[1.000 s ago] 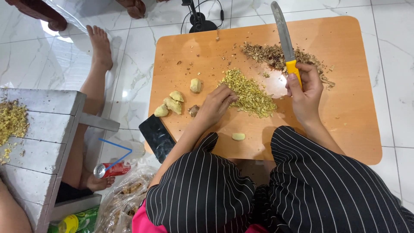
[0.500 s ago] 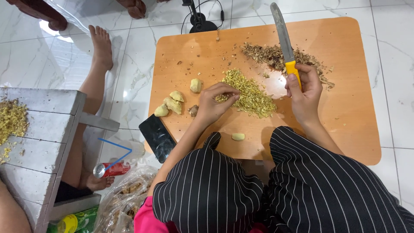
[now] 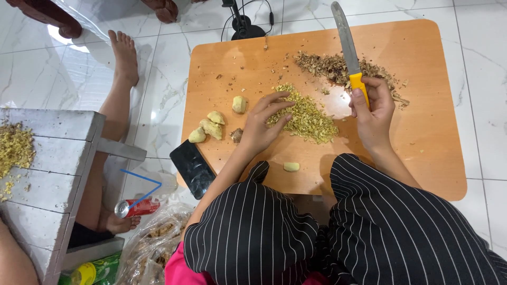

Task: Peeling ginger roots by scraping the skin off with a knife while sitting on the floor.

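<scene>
My right hand [image 3: 372,113] grips the yellow handle of a knife [image 3: 348,50], its blade pointing away over a heap of brown peelings [image 3: 330,66]. My left hand [image 3: 264,124] rests with fingers spread on the near-left edge of a pile of chopped yellow ginger [image 3: 309,116]. Peeled ginger chunks [image 3: 211,126] lie left of that hand on the low wooden table [image 3: 422,142]. One chunk [image 3: 239,104] sits apart, and a small piece [image 3: 291,167] lies near the front edge.
A black phone [image 3: 193,168] overhangs the table's front-left corner. Another person's bare leg and foot [image 3: 124,58] stretch across the white tile floor. A grey wooden stool [image 3: 47,174] carries chopped ginger [image 3: 13,148]. A red can with a blue straw [image 3: 138,207] and plastic bags lie below.
My left hand has slid forward and its fingers have spread onto the chopped ginger pile. My right hand holds the knife in nearly the same place.
</scene>
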